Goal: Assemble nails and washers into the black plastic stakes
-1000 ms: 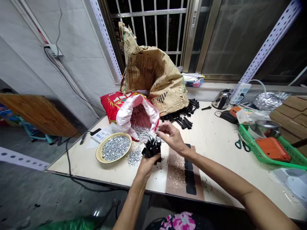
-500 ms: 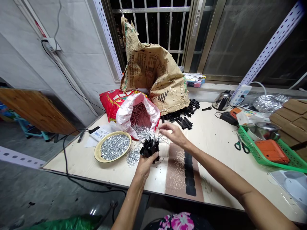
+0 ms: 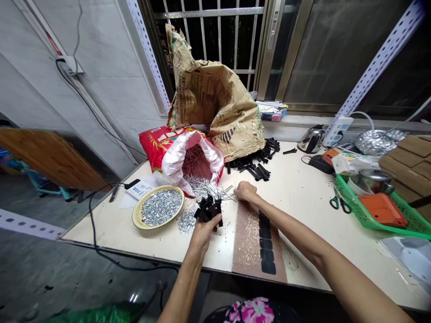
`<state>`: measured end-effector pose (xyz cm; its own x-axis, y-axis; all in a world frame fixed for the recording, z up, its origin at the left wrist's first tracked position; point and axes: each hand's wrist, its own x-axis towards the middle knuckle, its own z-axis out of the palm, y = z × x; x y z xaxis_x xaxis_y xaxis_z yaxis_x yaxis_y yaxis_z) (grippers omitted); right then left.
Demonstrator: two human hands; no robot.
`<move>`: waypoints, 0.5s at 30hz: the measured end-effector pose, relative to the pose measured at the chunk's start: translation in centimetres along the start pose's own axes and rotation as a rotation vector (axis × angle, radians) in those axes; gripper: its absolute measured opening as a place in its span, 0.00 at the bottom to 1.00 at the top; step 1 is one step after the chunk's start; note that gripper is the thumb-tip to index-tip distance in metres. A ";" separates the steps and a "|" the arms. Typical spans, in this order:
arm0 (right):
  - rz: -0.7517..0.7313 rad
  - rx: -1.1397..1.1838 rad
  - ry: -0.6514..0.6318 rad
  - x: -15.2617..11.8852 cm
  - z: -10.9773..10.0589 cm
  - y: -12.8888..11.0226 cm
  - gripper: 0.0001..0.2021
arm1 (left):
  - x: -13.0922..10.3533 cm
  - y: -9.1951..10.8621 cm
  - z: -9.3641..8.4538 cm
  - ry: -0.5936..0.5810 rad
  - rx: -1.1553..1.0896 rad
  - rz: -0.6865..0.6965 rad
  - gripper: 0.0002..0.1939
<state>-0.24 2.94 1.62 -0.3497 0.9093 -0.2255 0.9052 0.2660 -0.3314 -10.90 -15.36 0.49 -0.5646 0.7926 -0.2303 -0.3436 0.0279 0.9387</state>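
My left hand (image 3: pixel 202 234) is closed around a bundle of black plastic parts (image 3: pixel 208 210), held upright above the table with thin prongs sticking up. To its right, my right hand (image 3: pixel 246 192) is curled, its fingertips down at the ends of a pile of thin metal rods (image 3: pixel 205 186). Whether a rod is between those fingers is hidden. The rods spill from the open mouth of a red and white bag (image 3: pixel 173 154). Left of my left hand, small silvery metal pieces (image 3: pixel 187 220) lie loose, and more fill a yellow dish (image 3: pixel 135 216).
A torn brown paper sack (image 3: pixel 235 121) stands behind, with black plastic parts (image 3: pixel 259 170) heaped beside it. A brown mat with black squares (image 3: pixel 247 260) lies near the front edge. Rightward are scissors (image 3: pixel 340 204), a green basket (image 3: pixel 360 220) and a kettle (image 3: pixel 311 140).
My right hand has moved slightly right and down from above the rods to the table, and its fingers have curled in. My left hand still holds the black parts in nearly the same place.
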 end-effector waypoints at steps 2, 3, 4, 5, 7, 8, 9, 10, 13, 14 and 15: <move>-0.065 0.070 0.046 -0.6 -1.2 0.1 0.11 | -0.2 0.2 -0.2 0.018 0.038 0.007 0.24; -0.106 0.107 0.067 -1.1 -2.0 0.1 0.12 | -0.2 0.3 -0.3 0.026 0.062 0.009 0.24; -0.170 0.144 0.092 -1.7 -2.9 0.1 0.13 | -0.2 0.3 -0.3 0.029 0.084 0.010 0.25; -0.270 0.186 0.126 -2.3 -3.9 0.0 0.14 | -0.1 0.4 -0.4 0.026 0.102 0.013 0.25; -0.569 0.260 0.213 -3.9 -6.0 -0.5 0.12 | 0.1 0.3 -0.3 0.014 0.135 0.029 0.24; -0.740 0.277 0.257 -4.6 -7.0 -0.8 0.11 | 0.2 0.2 -0.2 0.011 0.158 0.044 0.23; -0.896 0.267 0.295 -5.4 -7.9 -1.1 0.10 | 0.3 0.2 -0.1 0.012 0.184 0.062 0.23; -1.013 0.228 0.318 -6.1 -8.7 -1.5 0.09 | 0.4 0.1 0.1 0.011 0.210 0.083 0.22; -1.122 -0.008 0.320 -7.5 -10.2 -2.9 0.08 | 0.5 0.0 0.4 -0.024 0.261 0.133 0.22; -1.120 -0.097 0.313 -7.8 -10.4 -3.3 0.08 | 0.4 0.0 0.5 -0.042 0.268 0.139 0.22; -1.113 -0.180 0.305 -8.1 -10.5 -3.8 0.07 | 0.4 0.0 0.5 -0.055 0.271 0.141 0.22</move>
<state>1.69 -2.06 14.33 -0.9215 0.1784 0.3450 0.1654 0.9839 -0.0672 -10.73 -14.73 0.52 -0.5486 0.8317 -0.0858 -0.0485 0.0708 0.9963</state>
